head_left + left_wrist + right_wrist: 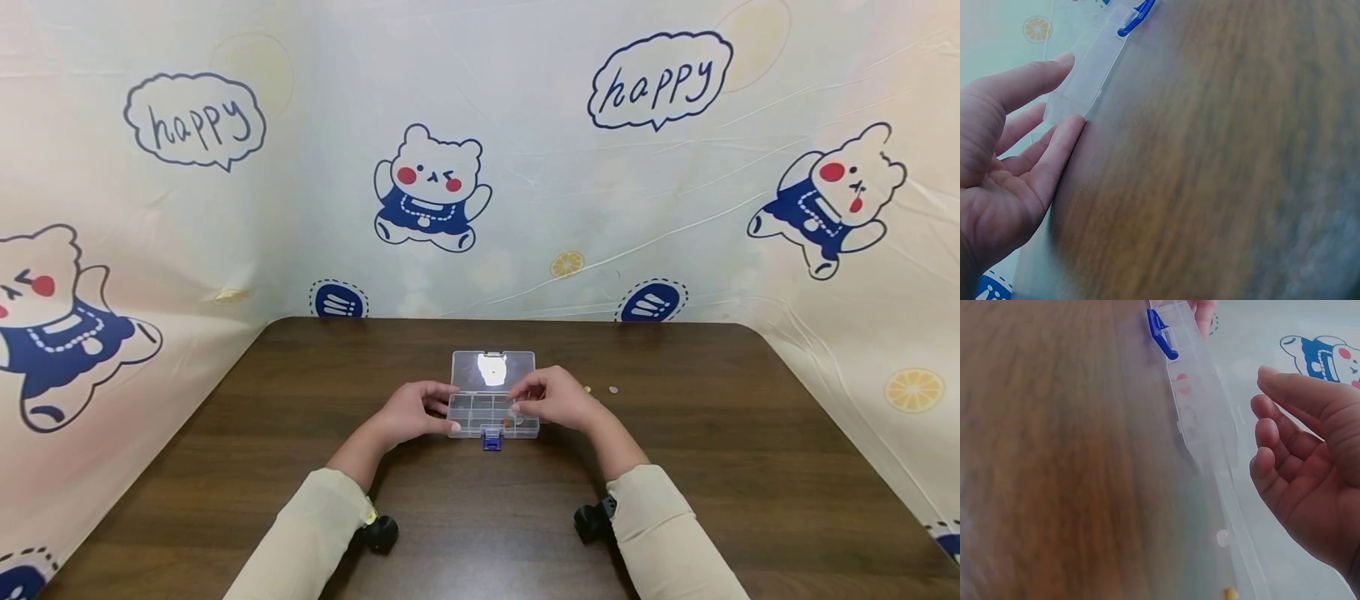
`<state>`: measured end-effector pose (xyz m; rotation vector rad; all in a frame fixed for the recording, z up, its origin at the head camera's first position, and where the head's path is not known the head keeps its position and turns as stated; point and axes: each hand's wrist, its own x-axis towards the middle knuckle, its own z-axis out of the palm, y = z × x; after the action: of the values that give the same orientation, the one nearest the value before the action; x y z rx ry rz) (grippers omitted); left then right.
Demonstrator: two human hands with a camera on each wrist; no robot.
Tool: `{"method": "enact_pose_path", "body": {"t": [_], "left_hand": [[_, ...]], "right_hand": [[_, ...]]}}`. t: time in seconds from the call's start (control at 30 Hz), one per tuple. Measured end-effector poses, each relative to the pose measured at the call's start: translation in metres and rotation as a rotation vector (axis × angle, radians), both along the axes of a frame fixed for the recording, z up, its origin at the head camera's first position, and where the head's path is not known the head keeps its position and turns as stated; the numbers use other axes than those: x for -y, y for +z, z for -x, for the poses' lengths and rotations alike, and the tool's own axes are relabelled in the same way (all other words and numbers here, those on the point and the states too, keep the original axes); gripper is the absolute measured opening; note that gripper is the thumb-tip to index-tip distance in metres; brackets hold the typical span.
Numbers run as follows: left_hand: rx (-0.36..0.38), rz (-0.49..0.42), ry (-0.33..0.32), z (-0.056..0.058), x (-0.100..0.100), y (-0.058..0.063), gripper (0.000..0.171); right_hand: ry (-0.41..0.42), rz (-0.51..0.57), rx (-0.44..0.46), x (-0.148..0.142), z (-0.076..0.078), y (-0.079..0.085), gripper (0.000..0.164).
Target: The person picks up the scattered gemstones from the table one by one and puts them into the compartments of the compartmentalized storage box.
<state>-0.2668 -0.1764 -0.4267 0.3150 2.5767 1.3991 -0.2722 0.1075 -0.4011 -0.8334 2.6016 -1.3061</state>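
1. Compartment box (517, 432) between left and right fingers; probably light, stiff, rather slick, best steadied by its ends.
2. Left hand (411, 408): fingers clamped around left end.
3. Right hand (557, 398): fingers slightly apart above compartments (482, 403).

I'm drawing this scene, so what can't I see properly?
Head: some compartments of the clear rectangular plastic box, hidden by the right grip.
Left wrist: curved blue plastic latch, cut by top edge.
Right wrist: small yellow piece, cut by bottom edge.
Head: tiny round pinkish piece, too small to identify.
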Motion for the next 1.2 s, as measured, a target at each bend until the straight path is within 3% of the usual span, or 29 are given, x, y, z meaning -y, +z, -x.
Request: {"method": "enact_pose_path", "body": {"t": [0.8,1.2], "left_hand": [[0.003,0.008,0.005,0.0,-0.001,-0.001,0.058],[-0.006,0.002,0.001,0.0,0.0,-0.002,0.059]], "right_hand": [[-0.036,0.036,-0.063,-0.02,-0.007,0.001,0.021],[-0.119,0.013,-0.035,-0.033,-0.009,0.003,0.022]]}}
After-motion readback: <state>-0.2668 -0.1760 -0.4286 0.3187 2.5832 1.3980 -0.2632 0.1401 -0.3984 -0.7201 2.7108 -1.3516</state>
